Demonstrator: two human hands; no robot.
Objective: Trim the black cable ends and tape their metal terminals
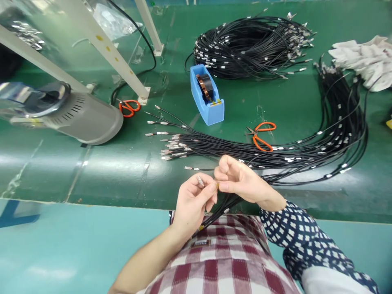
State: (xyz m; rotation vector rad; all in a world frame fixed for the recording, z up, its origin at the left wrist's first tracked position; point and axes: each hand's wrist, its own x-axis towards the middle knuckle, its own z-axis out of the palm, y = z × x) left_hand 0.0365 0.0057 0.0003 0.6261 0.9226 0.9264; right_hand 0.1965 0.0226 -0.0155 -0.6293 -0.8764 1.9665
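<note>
My left hand [194, 200] is closed on a thin cable, whose silvery end [200, 181] pokes out between the fingers. Against its fingertips, my right hand [239, 179] pinches a small yellowish piece [217, 185], which looks like tape. Both hands meet over the table's front edge, above black cables [228, 202] that hang toward the lap. Just beyond them lies a long bundle of black cables [220, 148] with white labels and metal ends. Orange-handled scissors [262, 141] rest on that bundle. A blue tape dispenser [211, 112] stands behind it with an amber roll.
A coiled cable bundle [239, 49] lies at the back, with white gloves [367, 59] to its right. On the left are a grey machine [88, 116], metal posts [113, 57] and a second pair of orange scissors [130, 108].
</note>
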